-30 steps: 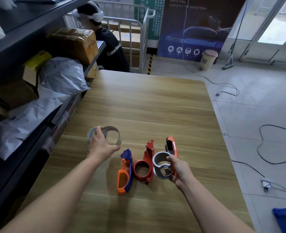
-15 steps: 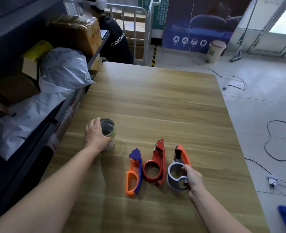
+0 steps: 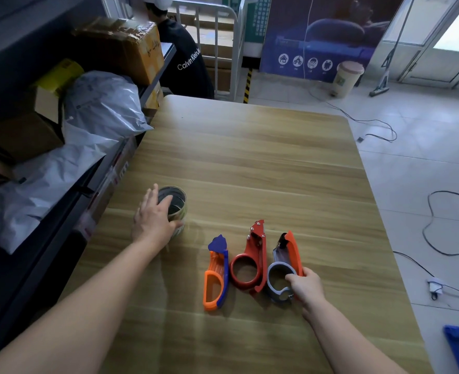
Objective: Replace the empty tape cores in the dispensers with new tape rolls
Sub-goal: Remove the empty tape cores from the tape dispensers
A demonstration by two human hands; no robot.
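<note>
Resting on a wooden table (image 3: 249, 163), seen from the head camera, three tape dispensers lie side by side: an orange-and-blue dispenser (image 3: 216, 276), a red dispenser (image 3: 249, 263) and an orange-and-grey dispenser (image 3: 285, 265). The last is gripped at its grey ring by the right hand (image 3: 305, 287), clenched around it. The left hand (image 3: 152, 217) is laid, fingers spread, over a stack of tape cores (image 3: 173, 205) standing near the table's left edge; a firm grasp cannot be confirmed. No full roll is seen. The dispenser would best be held steady and flat while a roll is seated squarely on the ring.
</note>
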